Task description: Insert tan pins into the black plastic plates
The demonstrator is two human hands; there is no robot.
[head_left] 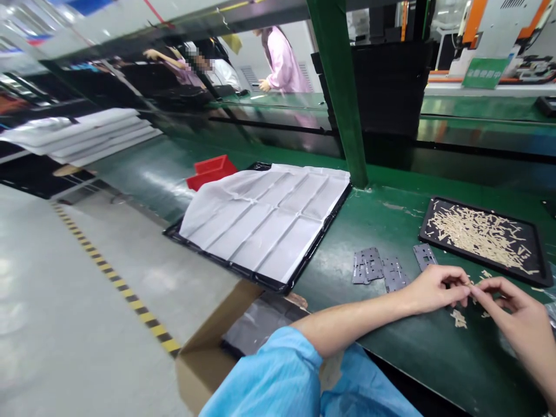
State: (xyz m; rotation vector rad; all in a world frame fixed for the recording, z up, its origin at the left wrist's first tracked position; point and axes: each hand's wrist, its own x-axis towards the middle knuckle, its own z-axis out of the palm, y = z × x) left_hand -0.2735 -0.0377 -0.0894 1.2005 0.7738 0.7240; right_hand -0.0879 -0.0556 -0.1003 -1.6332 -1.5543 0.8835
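My left hand [434,288] and my right hand [515,304] meet fingertip to fingertip over the right part of the bench. Both are closed in a pinch. What lies between the fingertips is too small and covered to make out. Several small beige strips [458,318] lie loose on the bench under and around the fingers. Left of my left hand are thin grey plates with cut-outs [368,265], a couple overlapping, with another plate [394,273] beside them. One more grey plate [423,256] lies just behind my left hand.
Behind my hands sits a black tray [428,236] heaped with beige strips. A large black tray [278,285] under a white sheet [260,223] lies left, near a red bin [212,171]. A green post [343,98] rises behind. An open cardboard box [204,347] stands below the bench edge.
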